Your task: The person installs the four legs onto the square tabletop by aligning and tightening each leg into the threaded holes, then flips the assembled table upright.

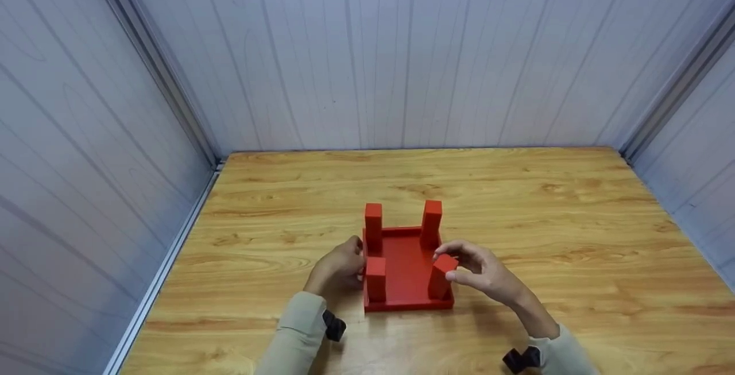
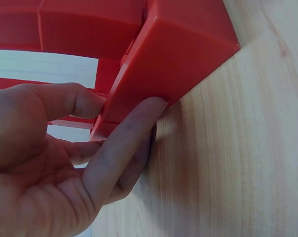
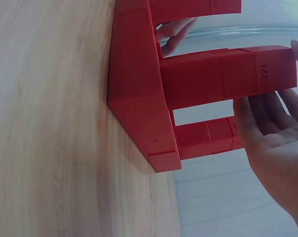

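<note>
A shallow red tray (image 1: 405,269) lies on the wooden table, with a square red post standing at each corner. My left hand (image 1: 343,262) pinches the tray's left wall; in the left wrist view the thumb is at the rim and the fingers (image 2: 125,138) lie along the outer side. My right hand (image 1: 484,273) holds the upper part of the near right post (image 1: 438,284), thumb on one side and fingers on the other. That post's top looks turned relative to the tray edges. Dark markings show on its side (image 3: 233,74) in the right wrist view.
The near left post (image 1: 376,280), far left post (image 1: 373,225) and far right post (image 1: 431,223) rise from the other corners. Pale panel walls (image 1: 379,59) enclose the wooden table (image 1: 551,208) at the back and sides. A black wrist device (image 1: 334,325) sits on each sleeve.
</note>
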Motion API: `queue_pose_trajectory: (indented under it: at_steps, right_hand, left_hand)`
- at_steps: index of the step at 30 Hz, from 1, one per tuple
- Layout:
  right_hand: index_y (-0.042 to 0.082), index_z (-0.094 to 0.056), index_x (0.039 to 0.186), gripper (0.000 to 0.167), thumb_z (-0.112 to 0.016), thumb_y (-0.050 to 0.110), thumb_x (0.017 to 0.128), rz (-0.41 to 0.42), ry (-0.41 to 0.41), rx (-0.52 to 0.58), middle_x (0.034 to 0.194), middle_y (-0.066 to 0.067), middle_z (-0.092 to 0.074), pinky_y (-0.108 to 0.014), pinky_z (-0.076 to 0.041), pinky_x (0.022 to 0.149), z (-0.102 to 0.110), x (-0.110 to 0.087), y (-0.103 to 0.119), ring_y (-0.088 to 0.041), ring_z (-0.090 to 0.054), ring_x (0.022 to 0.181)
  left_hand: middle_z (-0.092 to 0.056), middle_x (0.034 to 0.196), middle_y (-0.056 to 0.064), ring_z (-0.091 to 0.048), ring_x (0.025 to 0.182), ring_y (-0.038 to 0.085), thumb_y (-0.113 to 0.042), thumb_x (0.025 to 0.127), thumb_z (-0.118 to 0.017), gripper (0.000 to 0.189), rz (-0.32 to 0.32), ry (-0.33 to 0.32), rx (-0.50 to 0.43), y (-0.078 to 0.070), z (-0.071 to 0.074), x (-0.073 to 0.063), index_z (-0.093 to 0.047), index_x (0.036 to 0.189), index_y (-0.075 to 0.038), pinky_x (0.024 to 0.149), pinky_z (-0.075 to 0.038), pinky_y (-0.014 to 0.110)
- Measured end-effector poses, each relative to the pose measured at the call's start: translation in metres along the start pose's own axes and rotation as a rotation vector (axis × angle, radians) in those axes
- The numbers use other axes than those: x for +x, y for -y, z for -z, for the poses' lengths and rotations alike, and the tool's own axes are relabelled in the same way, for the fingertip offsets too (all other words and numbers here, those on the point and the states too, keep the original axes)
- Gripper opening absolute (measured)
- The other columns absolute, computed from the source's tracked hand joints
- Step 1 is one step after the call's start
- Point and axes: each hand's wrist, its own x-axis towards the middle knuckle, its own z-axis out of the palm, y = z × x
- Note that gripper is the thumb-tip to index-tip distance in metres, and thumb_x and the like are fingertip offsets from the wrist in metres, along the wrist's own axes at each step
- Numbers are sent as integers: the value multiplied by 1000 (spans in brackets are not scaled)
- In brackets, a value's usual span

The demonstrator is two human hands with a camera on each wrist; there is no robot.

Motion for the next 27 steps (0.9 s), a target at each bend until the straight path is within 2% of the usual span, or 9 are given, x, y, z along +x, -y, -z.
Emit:
queue_pose_trajectory:
  at_steps: [3,8,12,18,27]
  right_hand:
    - [-2,-53,121,33,-60,-3,89,10,-28,-48,115,-22,-57,-26,-49,88,-1,0,-1,-15,-59,101]
    - [3,-54,117,32,-66,2,87,-10,-81,-123,112,-16,-56,-26,-49,88,-3,0,-1,-17,-59,99]
    - [6,-55,112,31,-69,5,85,-20,-116,-167,108,-12,-57,-26,-49,87,-5,0,-3,-17,-60,97]
    - [7,-55,106,29,-72,8,83,-34,-154,-200,102,-9,-58,-28,-50,83,-7,1,-2,-16,-60,92]
    - [6,-54,104,32,-76,11,80,-80,-204,-212,99,-9,-58,-25,-49,78,-11,3,0,-15,-59,86]
  left_hand:
    - [-47,92,12,-50,68,20,-3,90,-48,29,5,7,-15,0,0,0,-42,118,3,59,-50,34]
    - [-44,83,8,-44,64,18,-6,91,-51,27,-23,14,73,0,3,2,-42,115,3,56,-40,28]
    - [-45,82,8,-45,65,17,-6,90,-51,26,-26,5,102,0,3,1,-43,114,3,57,-41,27]
    - [-44,82,8,-45,65,18,-6,91,-51,28,-4,11,46,0,2,1,-43,116,2,57,-41,29]
    - [-44,85,9,-45,66,18,-2,89,-50,29,-9,16,-31,0,1,0,-41,116,5,56,-44,31]
